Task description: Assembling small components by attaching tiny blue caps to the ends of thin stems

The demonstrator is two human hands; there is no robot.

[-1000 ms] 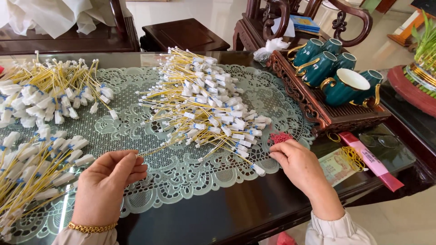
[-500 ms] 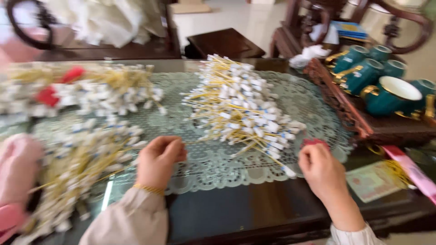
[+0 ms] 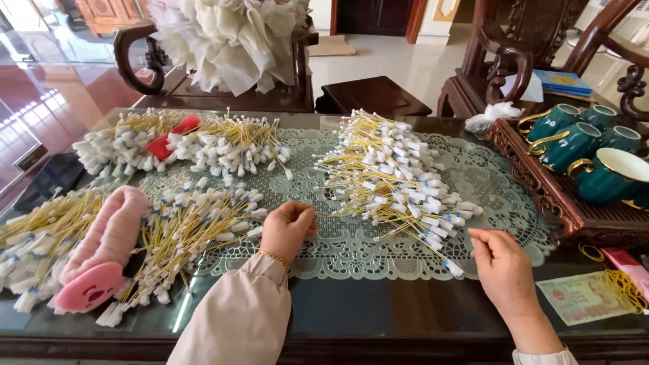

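While your left hand rested curled, fingers together, holding nothing visible, wired-tag pile lay just beyond right hand, sticks angled toward it; right fingers pinched, contents unclear; right nearer.

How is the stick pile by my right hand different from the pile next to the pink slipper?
The pile by the right hand is a dense heap with nothing on it, its sticks mostly running one way, toward the near right. The pile beside the pink slipper is a looser scatter, thinner and more spread out, partly overlapped by the slipper, with the left hand at its edge. Both are thin yellow sticks with white wrapped ends, lying on the lace mat.
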